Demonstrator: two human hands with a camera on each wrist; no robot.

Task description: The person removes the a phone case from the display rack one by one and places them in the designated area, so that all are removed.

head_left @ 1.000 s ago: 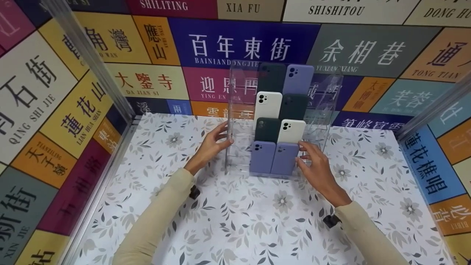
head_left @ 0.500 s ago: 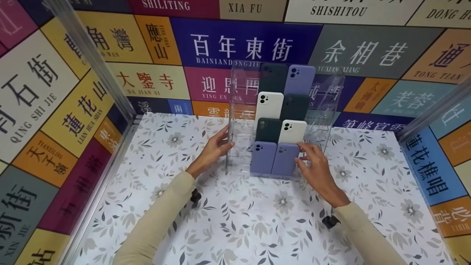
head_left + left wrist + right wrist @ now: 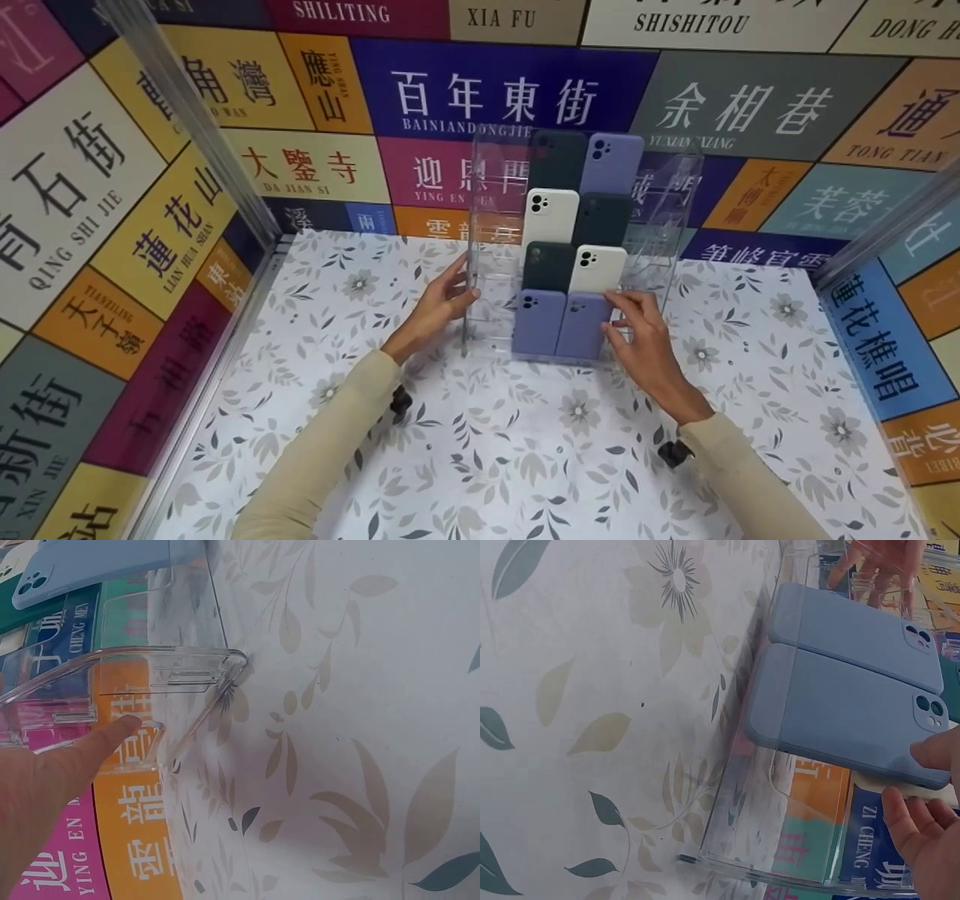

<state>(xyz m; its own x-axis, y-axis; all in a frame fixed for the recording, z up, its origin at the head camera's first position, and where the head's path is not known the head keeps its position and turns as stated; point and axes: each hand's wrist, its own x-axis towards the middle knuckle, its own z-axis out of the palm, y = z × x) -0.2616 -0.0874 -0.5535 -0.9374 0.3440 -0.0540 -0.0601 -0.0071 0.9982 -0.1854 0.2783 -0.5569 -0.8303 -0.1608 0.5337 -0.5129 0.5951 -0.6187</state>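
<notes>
The R-front lilac case (image 3: 582, 326) sits in the clear stand's (image 3: 489, 349) bottom tier, right beside the L-front lilac case (image 3: 538, 322). Next to nothing's shifted this last sec, so it looks abt seated, tho not released: your R hand (image 3: 643, 339) still pinches its R edge, thumb to fingers. Your L hand (image 3: 435, 306) is relaxed, fingers apart, at the stand's L side; can't tell if it's pressing. White case (image 3: 598, 268) is one tier up, behind; patterned table (image 3: 480, 465) below.

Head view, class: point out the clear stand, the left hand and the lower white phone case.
Clear stand (image 3: 491, 345): head view, bare lower left part.
Left hand (image 3: 438, 304): head view, middle of the hand.
Lower white phone case (image 3: 600, 274): head view, back, below camera holes.
</notes>
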